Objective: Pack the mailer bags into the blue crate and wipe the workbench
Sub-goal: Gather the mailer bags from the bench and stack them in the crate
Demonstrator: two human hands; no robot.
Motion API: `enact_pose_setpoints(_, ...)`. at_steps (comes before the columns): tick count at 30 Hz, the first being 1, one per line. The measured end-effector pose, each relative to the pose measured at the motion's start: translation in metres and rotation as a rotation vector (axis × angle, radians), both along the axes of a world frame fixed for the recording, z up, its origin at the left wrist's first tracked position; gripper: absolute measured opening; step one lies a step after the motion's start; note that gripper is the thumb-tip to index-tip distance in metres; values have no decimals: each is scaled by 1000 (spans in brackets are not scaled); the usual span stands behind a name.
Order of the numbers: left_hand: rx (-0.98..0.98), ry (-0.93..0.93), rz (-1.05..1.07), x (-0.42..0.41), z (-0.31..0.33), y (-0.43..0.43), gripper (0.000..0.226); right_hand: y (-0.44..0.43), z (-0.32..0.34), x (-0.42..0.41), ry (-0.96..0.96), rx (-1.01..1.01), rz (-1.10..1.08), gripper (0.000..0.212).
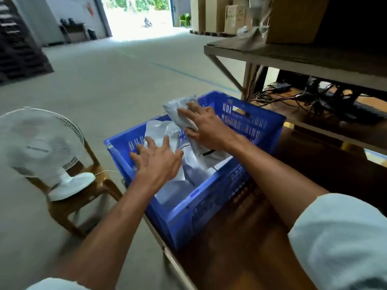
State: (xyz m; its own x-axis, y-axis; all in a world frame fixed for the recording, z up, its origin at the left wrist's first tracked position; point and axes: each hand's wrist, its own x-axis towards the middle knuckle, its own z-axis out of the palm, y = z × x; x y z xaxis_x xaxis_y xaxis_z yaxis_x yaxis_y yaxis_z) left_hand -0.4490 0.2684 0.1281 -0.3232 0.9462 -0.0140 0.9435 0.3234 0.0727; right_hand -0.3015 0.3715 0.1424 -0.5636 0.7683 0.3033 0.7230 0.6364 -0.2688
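Left hand (pixel 159 162): fingers spread wide, apparently pressing on the white bags (pixel 161 130) that lie inside the blue crate (pixel 209 197); right hand (pixel 206 130): thumb and fingers clamp the grey bag (pixel 178 107), held above the crate's far rim; the bag's long axis slopes down toward the crate centre; the right hand is nearer, so lower the bag beside the left hand.

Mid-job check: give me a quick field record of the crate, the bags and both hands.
crate: blue crate on the workbench, at its left end
contents: mailer bags piled inside
left: left hand open, fingers spread over the pile
right: right hand grips a grey mailer bag sticking up above the crate's far side
wiping: no cloth in view
beside: white fan on a chair, left of the workbench
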Motion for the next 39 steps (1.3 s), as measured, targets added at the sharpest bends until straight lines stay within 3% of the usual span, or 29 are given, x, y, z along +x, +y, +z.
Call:
enact_pose_setpoints(4,-183,160,-11,-5,-20,8,62,25,-47,-27,-270,-116,33,58)
enact_pose_setpoints(9,-386,150,-127,-16,-40,20,50,36,-77,-29,-542,-333,46,46)
enact_pose_setpoints(13,-597,166,-267,-12,-29,22,51,41,-67,-27,-660,-374,73,66)
enact_pose_setpoints(16,-712,256,-245,-7,-27,26,59,40,-61,-25,-767,-322,65,82)
enact_pose_setpoints(19,-721,348,-248,-3,-27,27,62,41,-69,-23,-782,-314,76,88)
enact_pose_setpoints(23,-663,317,-239,1,-28,21,67,41,-75,-20,-751,-498,133,96)
enact_pose_setpoints(26,-705,297,-213,-2,-28,14,73,28,-61,-8,-615,-400,111,76)
enact_pose_setpoints(30,-354,297,-325,3,-7,8,69,-12,-23,34,-164,-113,-46,43)
enact_pose_setpoints(34,216,64,-503,56,9,-12,50,-73,-11,113,177,59,-259,39)
enact_pose_setpoints(37,481,-76,-722,119,5,-32,37,-135,-29,194,304,100,-467,40)
enact_pose_setpoints(39,497,-148,-875,170,-6,-47,39,-190,-47,248,302,49,-631,39)
